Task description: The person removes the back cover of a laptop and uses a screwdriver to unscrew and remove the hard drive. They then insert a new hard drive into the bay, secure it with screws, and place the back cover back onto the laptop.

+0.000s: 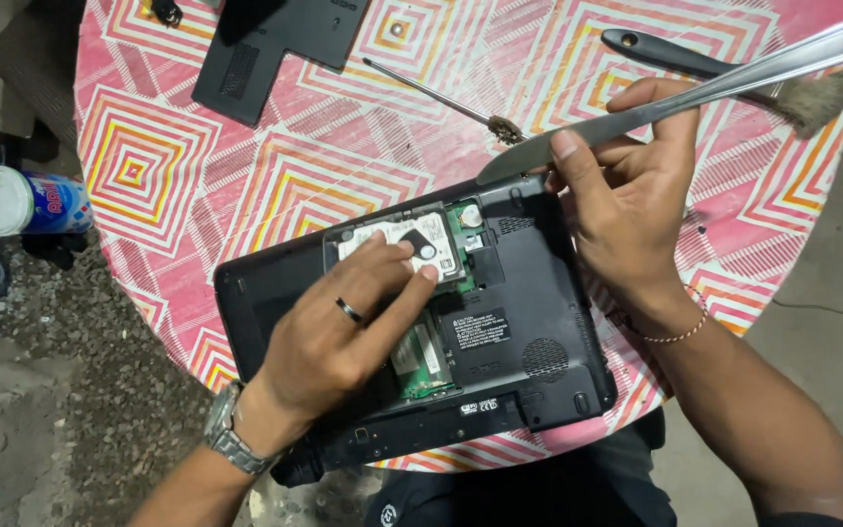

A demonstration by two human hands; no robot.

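Note:
A black laptop (529, 322) lies upside down on the round pink patterned table (275, 166), its bottom bay uncovered. My left hand (343, 332) rests in the bay, fingertips pressing on the silver hard drive (441, 239); green circuit boards (426, 356) show beside it. My right hand (626, 185) grips a silver table knife (734, 83), whose tip touches the laptop's far edge next to the drive.
The removed black cover panel (265, 49) lies at the table's far left. A thin screwdriver (441, 98) and a black-handled brush (734, 78) lie at the far side. A can (21, 200) stands on the ground to the left.

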